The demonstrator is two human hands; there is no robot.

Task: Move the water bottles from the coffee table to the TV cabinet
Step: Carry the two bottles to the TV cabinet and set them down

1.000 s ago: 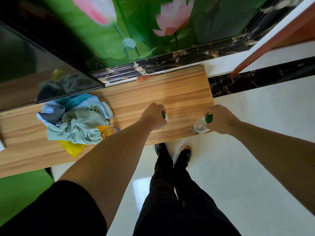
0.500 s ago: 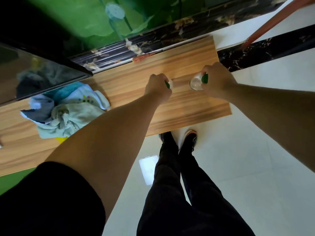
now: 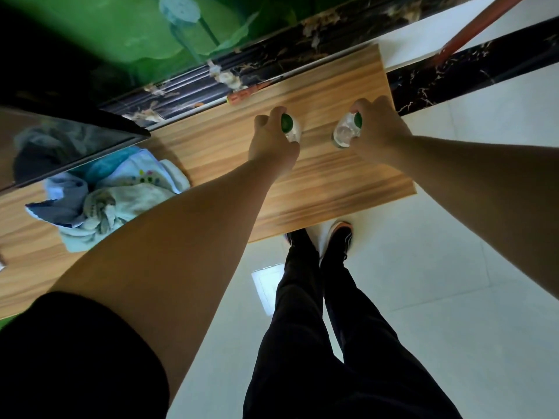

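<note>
Two clear water bottles with green caps stand over the wooden top of the TV cabinet point(image 3: 332, 189), seen from above. My left hand point(image 3: 270, 140) is wrapped around the left bottle point(image 3: 291, 128) near its cap. My right hand point(image 3: 376, 128) grips the right bottle point(image 3: 344, 133) at its neck. Both bottles are upright over the right part of the cabinet top; I cannot tell whether their bases touch the wood.
A pile of light blue and grey cloths point(image 3: 106, 195) lies on the cabinet's left part, next to the dark TV screen point(image 3: 60, 140). A black marble ledge point(image 3: 272, 65) runs behind the cabinet. My legs and shoes point(image 3: 332, 240) stand on white floor tiles at the cabinet's front edge.
Both hands have carried the bottles from the cabinet's front edge further in over the wooden top. The view has tilted down and closer to the cabinet.
</note>
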